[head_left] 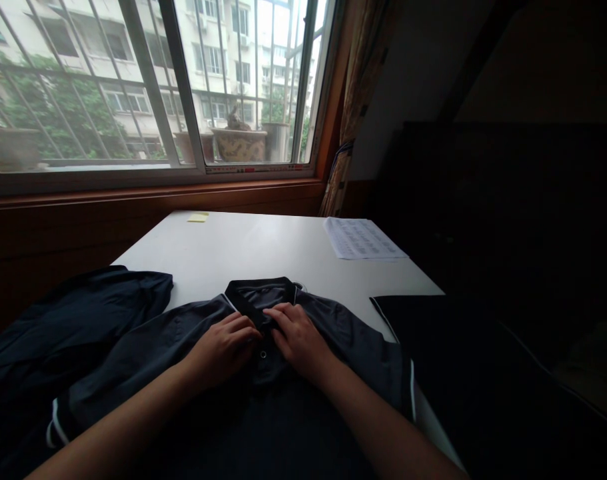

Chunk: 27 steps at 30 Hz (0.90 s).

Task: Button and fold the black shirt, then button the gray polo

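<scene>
A dark polo shirt [263, 427] with white piping lies spread face up, its collar [260, 287] toward the window. At the top of its button placket my left hand [226, 343] is closed, fingers curled on the cloth just below the collar. My right hand [299, 337] meets it from the other side, fingers bent and pinching at the same placket edge. A pale button [263, 355] shows just beneath the hands. What the fingertips grip is partly hidden, but both hands are on the shirt.
The white table [263, 243] bears a yellow sticky note [198, 217] and printed sheets [364, 239]. Dark folded clothing [83, 300] lies at the left, more dark cloth [448, 360] at the right. A barred window [243, 80] and a tied curtain [339, 173] stand behind.
</scene>
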{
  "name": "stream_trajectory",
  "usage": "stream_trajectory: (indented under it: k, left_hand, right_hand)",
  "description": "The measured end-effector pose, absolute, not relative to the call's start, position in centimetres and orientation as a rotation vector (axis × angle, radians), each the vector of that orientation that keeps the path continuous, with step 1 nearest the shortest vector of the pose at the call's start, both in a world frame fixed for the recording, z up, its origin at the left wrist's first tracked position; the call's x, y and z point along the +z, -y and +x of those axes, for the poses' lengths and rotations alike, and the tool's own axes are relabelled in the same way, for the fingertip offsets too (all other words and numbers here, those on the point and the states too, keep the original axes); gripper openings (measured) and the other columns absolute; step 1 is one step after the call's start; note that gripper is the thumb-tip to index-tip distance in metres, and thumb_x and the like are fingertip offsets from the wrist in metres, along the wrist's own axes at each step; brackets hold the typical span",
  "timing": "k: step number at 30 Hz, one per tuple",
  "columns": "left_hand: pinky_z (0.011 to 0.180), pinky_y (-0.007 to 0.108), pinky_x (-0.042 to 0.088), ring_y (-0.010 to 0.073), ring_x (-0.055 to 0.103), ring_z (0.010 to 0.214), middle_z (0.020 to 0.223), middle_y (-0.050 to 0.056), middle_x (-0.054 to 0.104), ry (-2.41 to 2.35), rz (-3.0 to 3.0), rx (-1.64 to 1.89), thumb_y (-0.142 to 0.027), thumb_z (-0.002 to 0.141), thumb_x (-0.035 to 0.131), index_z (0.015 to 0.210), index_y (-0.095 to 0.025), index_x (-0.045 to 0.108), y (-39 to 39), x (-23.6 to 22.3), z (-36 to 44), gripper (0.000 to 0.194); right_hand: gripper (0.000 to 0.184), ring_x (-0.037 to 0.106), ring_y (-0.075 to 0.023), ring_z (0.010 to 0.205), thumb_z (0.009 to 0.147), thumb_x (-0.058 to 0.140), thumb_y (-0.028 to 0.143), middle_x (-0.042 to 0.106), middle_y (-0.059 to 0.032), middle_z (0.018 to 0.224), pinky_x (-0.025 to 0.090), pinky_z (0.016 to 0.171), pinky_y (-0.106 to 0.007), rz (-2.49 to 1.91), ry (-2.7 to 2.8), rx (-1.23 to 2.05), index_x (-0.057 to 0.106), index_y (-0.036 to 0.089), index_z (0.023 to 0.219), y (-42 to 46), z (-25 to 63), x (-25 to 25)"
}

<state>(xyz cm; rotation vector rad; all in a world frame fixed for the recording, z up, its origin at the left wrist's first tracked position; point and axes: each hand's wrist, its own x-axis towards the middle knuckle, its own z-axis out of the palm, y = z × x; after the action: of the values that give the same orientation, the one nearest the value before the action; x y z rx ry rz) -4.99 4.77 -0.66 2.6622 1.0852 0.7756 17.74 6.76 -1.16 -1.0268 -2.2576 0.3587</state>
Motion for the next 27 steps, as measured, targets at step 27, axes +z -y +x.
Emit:
stream_trajectory:
  k: [27]
  left_hand:
    - [0.1, 0.049, 0.052, 0.0288, 0.051, 0.122, 0.132, 0.009, 0.056, -1.33, 2.706, 0.814, -0.017, 0.097, 0.053, 0.105, -0.023, 0.064, -4.96, -0.97, -4.96, 0.015]
  right_hand:
    - [0.027, 0.06, -0.0196, 0.093, 0.079, 0.058, -0.002, 0.061, -0.0022, 0.095, 0.05, 0.087, -0.033, -0.976, 2.082, 0.454, 0.062, 0.023, 0.086, -7.01, 17.94, -0.73]
